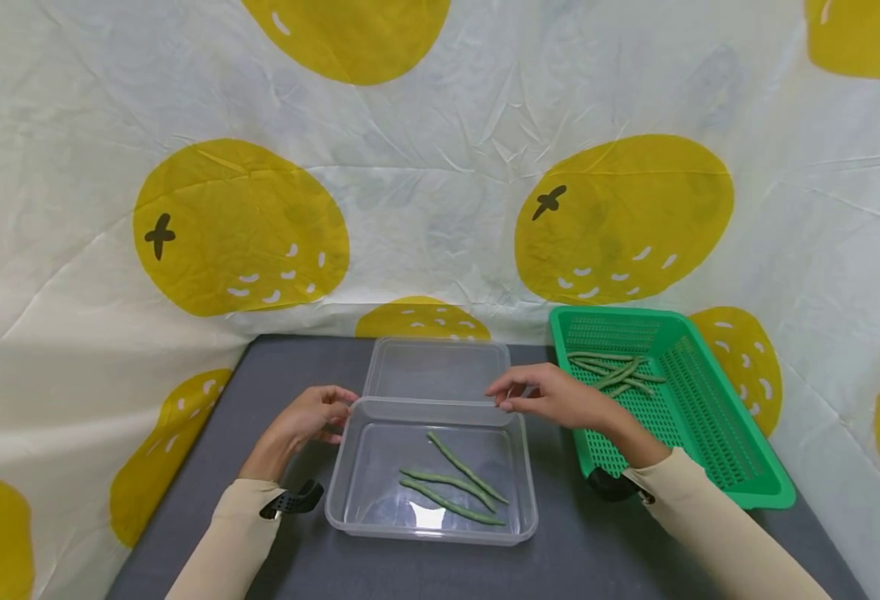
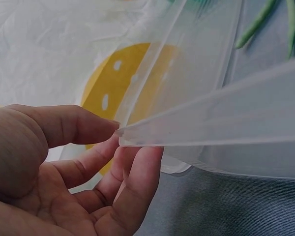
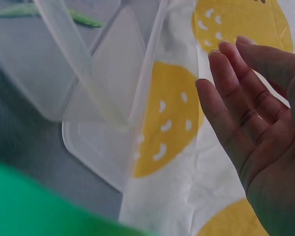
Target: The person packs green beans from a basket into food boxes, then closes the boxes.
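At box far rim | L hand (image 1: 311, 419) pinches clear lid (image 1: 436, 371) corner | R hand (image 1: 552, 397) fingers straight, touching lid's right edge | beans (image 1: 455, 487) in clear box (image 1: 431, 523)

I stood at a dark grey table (image 1: 582, 550) that filled the lower middle of the head view, backed by a white cloth printed with yellow fruit. At the centre of the frame a clear plastic container (image 1: 350, 500) sat directly on the grey surface. Just behind it, toward the cloth, its clear lid (image 1: 437, 367) lay flat on the table. To the right of the frame a green slotted basket (image 1: 740, 467) rested on the tabletop, near the container but apart from it.
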